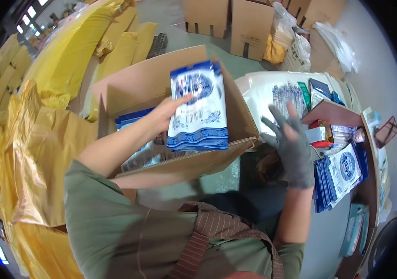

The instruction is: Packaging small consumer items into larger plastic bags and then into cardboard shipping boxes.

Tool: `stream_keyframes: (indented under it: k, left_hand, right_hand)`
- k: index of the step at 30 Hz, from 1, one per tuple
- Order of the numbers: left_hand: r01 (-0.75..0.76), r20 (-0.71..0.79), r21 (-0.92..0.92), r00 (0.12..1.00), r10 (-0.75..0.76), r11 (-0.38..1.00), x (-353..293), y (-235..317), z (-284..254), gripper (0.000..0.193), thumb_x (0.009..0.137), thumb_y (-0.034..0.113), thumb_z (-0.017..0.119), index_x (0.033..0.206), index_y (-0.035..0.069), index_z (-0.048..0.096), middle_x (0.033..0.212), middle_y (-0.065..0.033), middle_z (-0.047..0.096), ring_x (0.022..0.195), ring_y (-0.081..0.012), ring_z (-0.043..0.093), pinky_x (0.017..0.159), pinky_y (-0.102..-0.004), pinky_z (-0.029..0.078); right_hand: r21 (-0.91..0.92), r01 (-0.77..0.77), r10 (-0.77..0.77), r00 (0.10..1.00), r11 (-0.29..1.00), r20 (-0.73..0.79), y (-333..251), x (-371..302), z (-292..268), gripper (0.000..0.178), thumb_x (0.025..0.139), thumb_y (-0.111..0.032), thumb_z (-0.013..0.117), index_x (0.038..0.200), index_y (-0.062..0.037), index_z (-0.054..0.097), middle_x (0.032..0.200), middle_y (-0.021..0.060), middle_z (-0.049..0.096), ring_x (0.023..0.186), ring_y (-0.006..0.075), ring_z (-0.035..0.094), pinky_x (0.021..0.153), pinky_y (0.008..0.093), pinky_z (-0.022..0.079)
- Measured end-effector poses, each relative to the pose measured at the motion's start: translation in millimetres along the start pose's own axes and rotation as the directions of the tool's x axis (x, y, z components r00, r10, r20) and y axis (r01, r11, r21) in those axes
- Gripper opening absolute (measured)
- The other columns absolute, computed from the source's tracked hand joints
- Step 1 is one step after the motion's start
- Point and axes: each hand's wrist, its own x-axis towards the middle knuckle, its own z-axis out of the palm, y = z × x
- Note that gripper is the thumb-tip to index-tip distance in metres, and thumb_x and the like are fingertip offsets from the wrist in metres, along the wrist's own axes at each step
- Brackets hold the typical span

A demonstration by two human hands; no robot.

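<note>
My bare left hand [171, 111] grips a stack of blue-and-white printed pouches [201, 104], thumb on top and fingers hidden beneath. The stack is tilted over an open cardboard box [133, 100]. More blue-edged pouches [135, 117] lie inside that box, partly covered by my forearm. To the right, my right hand [291, 146], in a grey glove with some fingertips bare, hovers with fingers spread and nothing in it. It is nearest to a white sack [254, 88] with small printed packets [286, 100] on top.
At right, another pile of blue-and-white pouches [343, 174] sits by a shelf holding a red box [319, 128]. Large yellow wrapped bundles [63, 56] line the left side. Tall cardboard cartons [252, 28] and plastic bags [301, 51] stand beyond the box.
</note>
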Motion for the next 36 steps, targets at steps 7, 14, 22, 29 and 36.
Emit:
stream_keyframes:
  k: [7, 14, 22, 29, 36]
  left_hand:
    - [-0.149, -0.232, 0.911, 0.586, 0.776, 0.385, 178.3, -127.9, -171.0, 0.097, 0.062, 0.013, 0.081, 0.137, -0.002, 0.022, 0.118, -0.0194, 0.053, 0.106, -0.0305, 0.056, 0.091, -0.0395, 0.048]
    - [0.246, -0.365, 0.498, 0.929, -0.057, 0.832, 178.1, -107.0, -78.8, 0.028, 0.081, 0.016, 0.065, 0.102, -0.001, 0.058, 0.099, -0.0142, 0.061, 0.088, -0.0279, 0.06, 0.078, -0.0393, 0.051]
    - [-0.786, 0.541, 0.618, 0.445, 0.714, 0.021, 26.7, -10.6, 208.1, 0.049, 0.094, 0.012, 0.045, 0.14, 0.001, 0.033, 0.141, -0.0144, 0.038, 0.13, -0.0268, 0.037, 0.108, -0.0394, 0.029]
    - [-0.823, 0.898, 0.431, 0.352, -0.265, 0.37, -50.8, -289.8, 326.8, 0.058, 0.083, 0.005, 0.06, 0.136, 0.002, 0.036, 0.14, -0.0151, 0.037, 0.13, -0.0275, 0.037, 0.105, -0.0386, 0.032]
    - [-0.854, 0.78, -0.356, -0.495, -0.382, 0.379, -128.5, -603.1, 403.4, 0.042, 0.087, 0.026, 0.056, 0.122, 0.002, 0.051, 0.132, -0.0146, 0.046, 0.128, -0.0342, 0.036, 0.109, -0.0468, 0.026]
  right_hand:
    - [0.114, -0.022, 0.069, 0.905, 0.993, -0.42, 72.6, -126.8, -113.1, 0.091, 0.073, -0.023, 0.068, 0.148, -0.0108, 0.019, 0.145, 0.0177, 0.033, 0.12, 0.0306, 0.05, 0.092, 0.0397, 0.048]
    - [0.077, -0.201, 0.199, 0.707, 0.977, -0.679, 93.6, -282.1, -87.0, 0.076, 0.079, -0.024, 0.065, 0.145, -0.0082, 0.03, 0.136, 0.0175, 0.045, 0.117, 0.0259, 0.052, 0.093, 0.0351, 0.045]
    - [-0.442, -0.631, -0.325, 0.3, 0.637, -0.897, 135.2, -386.2, -54.6, 0.022, 0.088, -0.021, 0.059, 0.101, -0.004, 0.063, 0.086, 0.0136, 0.066, 0.079, 0.0291, 0.065, 0.071, 0.0363, 0.05]
    - [-0.254, -0.839, -0.861, -0.398, 0.481, -0.318, 136.0, -567.3, 6.0, 0.014, 0.089, -0.013, 0.056, 0.081, -0.0036, 0.062, 0.074, 0.0095, 0.062, 0.066, 0.0232, 0.058, 0.062, 0.0335, 0.047]
    - [0.128, -0.872, -0.862, -0.487, 0.471, -0.143, 61.4, -817.6, -29.9, 0.027, 0.095, -0.022, 0.051, 0.114, -0.0037, 0.057, 0.112, 0.0155, 0.059, 0.103, 0.029, 0.055, 0.091, 0.0356, 0.043]
